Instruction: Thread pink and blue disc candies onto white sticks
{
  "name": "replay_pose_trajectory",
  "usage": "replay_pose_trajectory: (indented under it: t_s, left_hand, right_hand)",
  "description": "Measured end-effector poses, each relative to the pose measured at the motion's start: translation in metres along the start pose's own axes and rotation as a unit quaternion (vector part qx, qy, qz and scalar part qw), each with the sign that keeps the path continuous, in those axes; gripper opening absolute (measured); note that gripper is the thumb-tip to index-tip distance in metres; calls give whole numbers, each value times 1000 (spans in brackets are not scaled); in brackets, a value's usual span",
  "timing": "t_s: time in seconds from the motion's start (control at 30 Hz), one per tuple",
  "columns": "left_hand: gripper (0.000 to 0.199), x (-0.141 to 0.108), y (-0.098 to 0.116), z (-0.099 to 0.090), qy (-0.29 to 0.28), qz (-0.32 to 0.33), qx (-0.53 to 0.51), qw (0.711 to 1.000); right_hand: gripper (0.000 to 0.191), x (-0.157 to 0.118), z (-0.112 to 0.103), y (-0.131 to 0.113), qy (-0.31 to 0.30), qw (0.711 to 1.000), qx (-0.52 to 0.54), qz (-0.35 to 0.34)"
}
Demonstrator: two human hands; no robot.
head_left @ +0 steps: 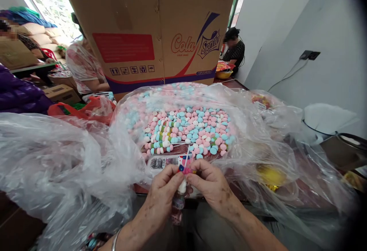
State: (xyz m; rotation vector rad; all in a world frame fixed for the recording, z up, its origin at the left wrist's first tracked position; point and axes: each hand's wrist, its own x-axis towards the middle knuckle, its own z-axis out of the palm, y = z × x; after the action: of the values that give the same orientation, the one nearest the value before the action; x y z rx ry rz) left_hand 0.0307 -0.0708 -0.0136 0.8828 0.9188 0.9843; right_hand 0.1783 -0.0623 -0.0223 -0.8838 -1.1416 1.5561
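Both of my hands meet at the table's near edge around a candy stick in a clear printed wrapper (178,204). Its white stick (187,157) points up and away from me, past a pink and blue part. My left hand (164,189) pinches the wrapper from the left, thumb against fingers. From the other side, my right hand (212,184) pinches it near the stick. The wrapper's lower end hangs below my fingers. Just beyond lies a clear plastic box (160,162) with small dark pieces. Behind it spreads a pile of pink, blue and white candies (197,124), some on sticks.
Clear plastic sheeting (86,159) surrounds the candies. A tall cardboard carton (129,21) stands behind them. A red plastic bag (94,107) lies left; a yellow item (271,176) sits under plastic at right. Other people (86,63) are seated beyond the carton.
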Motion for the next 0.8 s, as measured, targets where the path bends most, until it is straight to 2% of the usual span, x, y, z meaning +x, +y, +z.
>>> replay_pose_trajectory:
  t_s: [0.07,0.13,0.2,0.27,0.37,0.47,0.6,0.7,0.73,0.77,0.8]
  left_hand:
    - [27,-1,1,-2,-3,-32,-31,999]
    - [26,-1,6,-4,-43,-69,-55,995]
    - [23,0,10,-6,-105,-112,-69,986]
    - [22,3,12,-8,-161,-162,-81,970]
    - [32,6,9,-13,-209,-208,-87,952]
    - [38,6,8,-18,-226,-194,-57,953]
    - [41,2,16,-21,-242,-194,7,951]
    - [41,0,25,-17,-224,-157,84,958]
    - [41,0,27,-15,-206,-142,103,963]
    - [41,0,30,-12,-188,-133,116,966]
    - [42,0,32,-9,-171,-129,121,969]
  right_hand:
    - [24,-1,-1,-3,-41,997,59,21]
    - [32,-2,-5,-7,-90,993,73,35]
    - [31,-3,-11,-9,-128,991,7,26]
    - [17,-4,-17,-11,-129,986,-103,-21]
    - [12,-6,-20,-14,-100,959,-232,-127]
    - [17,-8,-15,-17,-84,931,-295,-197]
    - [17,-12,-5,-16,-28,916,-318,-244]
    - [16,-15,-3,-11,19,902,-343,-263]
    - [16,-17,-3,-10,44,886,-369,-277]
    - [16,-19,-4,-10,77,859,-407,-302]
    - [17,-21,-5,-10,107,816,-453,-342]
